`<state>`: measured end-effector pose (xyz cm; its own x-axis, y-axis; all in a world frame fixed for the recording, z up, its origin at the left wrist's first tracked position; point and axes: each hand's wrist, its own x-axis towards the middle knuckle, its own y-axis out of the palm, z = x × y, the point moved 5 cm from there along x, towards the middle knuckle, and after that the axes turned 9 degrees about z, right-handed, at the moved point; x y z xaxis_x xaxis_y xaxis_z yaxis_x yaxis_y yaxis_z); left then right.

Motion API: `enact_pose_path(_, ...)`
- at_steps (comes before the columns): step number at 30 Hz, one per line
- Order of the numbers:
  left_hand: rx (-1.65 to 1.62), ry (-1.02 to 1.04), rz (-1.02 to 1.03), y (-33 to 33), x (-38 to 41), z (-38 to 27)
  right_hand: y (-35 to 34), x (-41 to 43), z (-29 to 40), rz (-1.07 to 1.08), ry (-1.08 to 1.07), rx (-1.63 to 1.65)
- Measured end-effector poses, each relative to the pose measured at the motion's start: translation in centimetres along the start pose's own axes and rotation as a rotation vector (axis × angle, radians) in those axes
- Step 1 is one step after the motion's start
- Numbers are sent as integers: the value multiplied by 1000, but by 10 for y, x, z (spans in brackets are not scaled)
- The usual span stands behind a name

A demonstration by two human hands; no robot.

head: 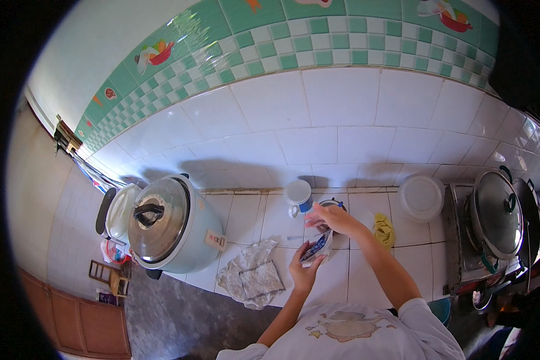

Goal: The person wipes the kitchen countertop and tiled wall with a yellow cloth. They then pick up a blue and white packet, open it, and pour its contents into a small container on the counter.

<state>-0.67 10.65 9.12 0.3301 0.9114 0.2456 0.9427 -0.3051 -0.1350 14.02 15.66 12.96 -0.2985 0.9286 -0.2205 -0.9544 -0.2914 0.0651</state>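
In my left hand (305, 267) is a small blue-and-white plastic packet (317, 247), held between thumb and fingers above the tiled counter. My right hand (329, 218) is raised just above the packet, beside a lidded cup with a handle (298, 192); its fingers are partly bent, and whether they touch or hold anything is unclear. Behind and partly under it sits a round container with a dark rim (335, 205), largely hidden by that hand. A thin pale utensil (295, 237) lies left of the packet. Further left is a crumpled grey-white cloth (262, 279).
A large pale-blue rice cooker (198, 234) with a metal lid stands on the left. To the right are a yellow cloth (384, 231), a round translucent lidded tub (422, 198) and a gas stove (456, 261) bearing a lidded pot (498, 216). A tiled wall (306, 144) borders the counter.
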Motion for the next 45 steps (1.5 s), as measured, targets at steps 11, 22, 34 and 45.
enact_pose_path(11,-162,-40,43,3,-8,24,15,-29,-42,-63,-78,179)
enact_pose_path(22,4,-26,44,-1,-11,25,17,-37,-31,-142,-214,266)
enact_pose_path(34,-351,-93,135,-41,4,18,9,-83,-44,-657,-150,-58)
enact_pose_path(45,38,-221,701,-25,16,56,21,-73,-74,-720,-94,6)
